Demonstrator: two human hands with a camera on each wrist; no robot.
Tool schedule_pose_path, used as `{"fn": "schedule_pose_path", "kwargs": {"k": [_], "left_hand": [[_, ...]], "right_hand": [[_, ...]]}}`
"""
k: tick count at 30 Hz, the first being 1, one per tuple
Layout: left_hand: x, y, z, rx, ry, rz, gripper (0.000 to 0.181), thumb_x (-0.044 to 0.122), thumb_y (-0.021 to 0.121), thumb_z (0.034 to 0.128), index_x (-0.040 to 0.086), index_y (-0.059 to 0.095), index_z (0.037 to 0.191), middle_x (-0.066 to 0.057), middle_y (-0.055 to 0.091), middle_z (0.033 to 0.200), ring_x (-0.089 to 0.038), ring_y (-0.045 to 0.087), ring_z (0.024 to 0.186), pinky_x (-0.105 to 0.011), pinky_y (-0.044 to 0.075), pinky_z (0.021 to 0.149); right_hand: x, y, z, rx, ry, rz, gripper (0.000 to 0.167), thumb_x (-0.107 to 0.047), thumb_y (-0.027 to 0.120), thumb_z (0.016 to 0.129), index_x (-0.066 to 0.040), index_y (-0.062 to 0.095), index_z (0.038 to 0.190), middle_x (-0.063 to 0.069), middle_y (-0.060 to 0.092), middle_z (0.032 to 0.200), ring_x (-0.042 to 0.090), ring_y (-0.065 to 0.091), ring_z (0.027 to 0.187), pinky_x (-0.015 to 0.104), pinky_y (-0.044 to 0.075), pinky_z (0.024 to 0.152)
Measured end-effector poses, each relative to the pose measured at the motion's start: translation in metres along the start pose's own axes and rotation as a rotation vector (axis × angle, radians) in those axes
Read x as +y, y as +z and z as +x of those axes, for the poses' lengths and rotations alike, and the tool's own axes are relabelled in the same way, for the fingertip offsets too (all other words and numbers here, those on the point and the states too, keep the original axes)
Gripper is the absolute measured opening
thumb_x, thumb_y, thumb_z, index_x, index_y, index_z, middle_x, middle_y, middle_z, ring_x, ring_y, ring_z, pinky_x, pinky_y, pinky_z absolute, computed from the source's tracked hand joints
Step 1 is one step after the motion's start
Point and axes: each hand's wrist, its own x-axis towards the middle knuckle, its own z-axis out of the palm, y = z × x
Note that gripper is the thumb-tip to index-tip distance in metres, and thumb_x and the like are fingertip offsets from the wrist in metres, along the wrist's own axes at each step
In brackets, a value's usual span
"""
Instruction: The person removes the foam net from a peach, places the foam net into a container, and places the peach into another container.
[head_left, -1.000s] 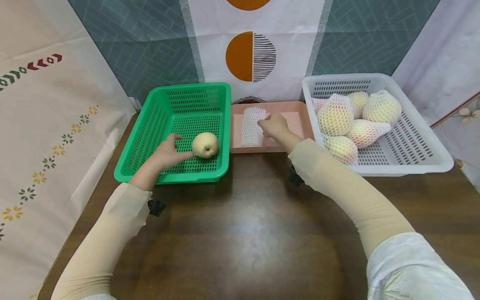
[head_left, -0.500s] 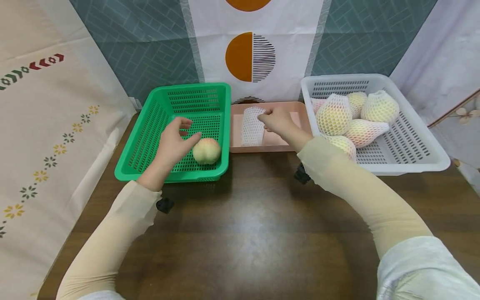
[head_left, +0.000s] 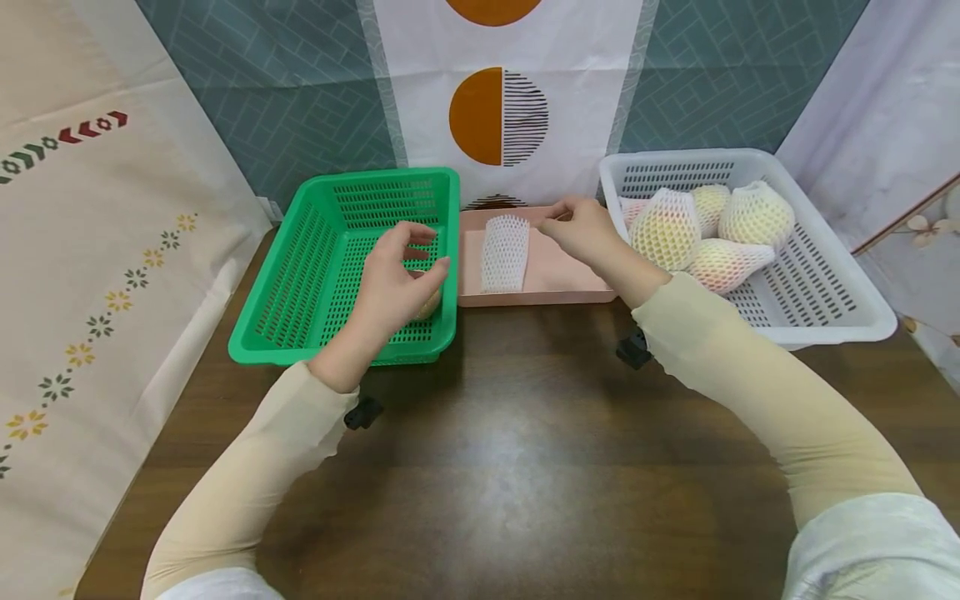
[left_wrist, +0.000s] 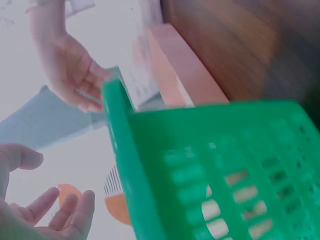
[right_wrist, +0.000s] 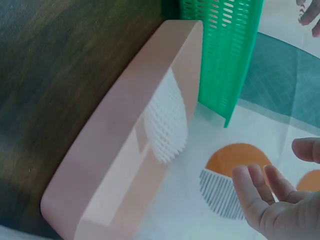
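Pink tray (head_left: 573, 268), net (head_left: 505, 257) inside; left of it, our wide left hand (head_left: 390, 287) half-hides the peach (head_left: 429, 308); a low sweep could bump it. Right hand (head_left: 588, 236) relaxed above the tray, seemingly empty.

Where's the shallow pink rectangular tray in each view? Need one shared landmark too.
Head: shallow pink rectangular tray just above and right of picture centre.
Left wrist: upper middle, lower part hidden behind the landmark.
Right wrist: diagonal, lower left to top centre.
Landmark, all three: green slotted plastic basket.
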Motion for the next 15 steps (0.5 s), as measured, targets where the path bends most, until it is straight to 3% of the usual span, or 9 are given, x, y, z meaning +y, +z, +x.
{"fn": "schedule_pose_path", "kwargs": {"k": [7, 15], "left_hand": [[0.014, 0.019, -0.002, -0.047, -0.015, -0.065, 0.034, 0.015, 0.065, 0.0874, 0.002, 0.055, 0.117, -0.012, 0.057, 0.116, -0.025, 0.059, 0.100, -0.036, 0.054, 0.084], [0.026, 0.041, -0.003, -0.003, 0.033, -0.235, 0.031, 0.009, 0.065, 0.0860, 0.001, 0.058, 0.115, -0.013, 0.058, 0.112, -0.025, 0.061, 0.096, -0.036, 0.054, 0.081]], "right_hand": [[0.003, -0.017, -0.012, 0.019, -0.045, 0.031, 0.039, -0.027, 0.052, 0.096, 0.000, 0.051, 0.124, 0.019, 0.049, 0.130, 0.034, 0.047, 0.120, 0.049, 0.041, 0.099], [0.008, -0.035, -0.022, 0.065, -0.048, 0.038, 0.044, -0.029, 0.054, 0.095, 0.002, 0.050, 0.126, 0.021, 0.050, 0.129, 0.034, 0.048, 0.118, 0.047, 0.042, 0.098]]}}
